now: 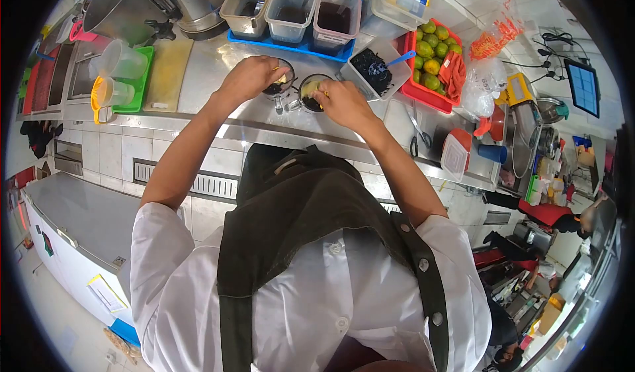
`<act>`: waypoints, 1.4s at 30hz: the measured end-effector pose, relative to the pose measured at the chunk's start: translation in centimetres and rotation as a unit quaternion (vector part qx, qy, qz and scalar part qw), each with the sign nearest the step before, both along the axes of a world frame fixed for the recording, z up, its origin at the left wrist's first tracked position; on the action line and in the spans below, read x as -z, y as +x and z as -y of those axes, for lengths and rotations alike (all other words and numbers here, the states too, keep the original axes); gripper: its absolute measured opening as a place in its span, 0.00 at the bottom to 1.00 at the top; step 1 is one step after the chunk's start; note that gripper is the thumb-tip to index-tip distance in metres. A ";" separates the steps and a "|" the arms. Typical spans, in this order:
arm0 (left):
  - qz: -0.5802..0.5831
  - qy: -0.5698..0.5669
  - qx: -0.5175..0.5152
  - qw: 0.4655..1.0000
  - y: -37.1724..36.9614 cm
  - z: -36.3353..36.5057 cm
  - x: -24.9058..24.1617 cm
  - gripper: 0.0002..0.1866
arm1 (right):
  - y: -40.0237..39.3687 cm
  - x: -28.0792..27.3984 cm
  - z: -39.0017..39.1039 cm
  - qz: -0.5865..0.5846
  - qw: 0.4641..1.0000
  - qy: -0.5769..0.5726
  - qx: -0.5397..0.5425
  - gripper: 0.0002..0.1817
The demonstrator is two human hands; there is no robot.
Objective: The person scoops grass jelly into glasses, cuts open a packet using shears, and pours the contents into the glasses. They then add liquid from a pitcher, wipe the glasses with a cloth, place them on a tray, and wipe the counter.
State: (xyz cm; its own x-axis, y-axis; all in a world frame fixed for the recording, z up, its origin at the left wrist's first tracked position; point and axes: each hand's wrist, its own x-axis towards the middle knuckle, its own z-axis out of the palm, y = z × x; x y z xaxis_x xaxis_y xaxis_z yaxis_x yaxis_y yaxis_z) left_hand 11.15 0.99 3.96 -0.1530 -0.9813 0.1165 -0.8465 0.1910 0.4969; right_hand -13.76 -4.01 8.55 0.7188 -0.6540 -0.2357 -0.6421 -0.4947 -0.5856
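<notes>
Glass cups: two, left cup (pixel 278 86), right cup (pixel 311 94), counter (pixel 218 61) centre, touching.
Left hand (pixel 248 77): pinching yellow piece over left cup.
Right hand (pixel 340 102): pinching piece at right cup.
Risk: elbow nudge tips cups; container (pixel 374 67) at 2 o'clock close.

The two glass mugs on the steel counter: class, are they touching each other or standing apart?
Apart. The head view shows a strip of bare counter between the left mug and the right mug, with the left hand over one and the right hand over the other.
</notes>
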 end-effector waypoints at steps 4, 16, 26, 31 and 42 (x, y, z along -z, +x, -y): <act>-0.005 -0.007 -0.019 1.000 -0.1 -0.1 0.0 0.23 | -0.1 1.3 0.0 0.027 0.999 -0.036 0.013 0.12; -0.019 0.026 -0.024 0.999 -1.0 0.4 -2.4 0.21 | -0.3 1.3 1.3 0.017 0.994 -0.103 -0.039 0.12; -0.120 0.013 -0.047 0.992 -0.9 0.5 -0.6 0.10 | -1.1 2.3 1.5 0.030 0.990 -0.112 -0.084 0.11; -0.142 0.012 -0.048 0.989 -1.0 0.5 -0.4 0.09 | -1.2 0.8 1.4 -0.029 0.987 -0.117 -0.103 0.10; -0.225 0.028 -0.073 0.971 -0.6 0.1 0.4 0.10 | -0.6 0.7 1.3 -0.052 0.989 -0.112 -0.076 0.10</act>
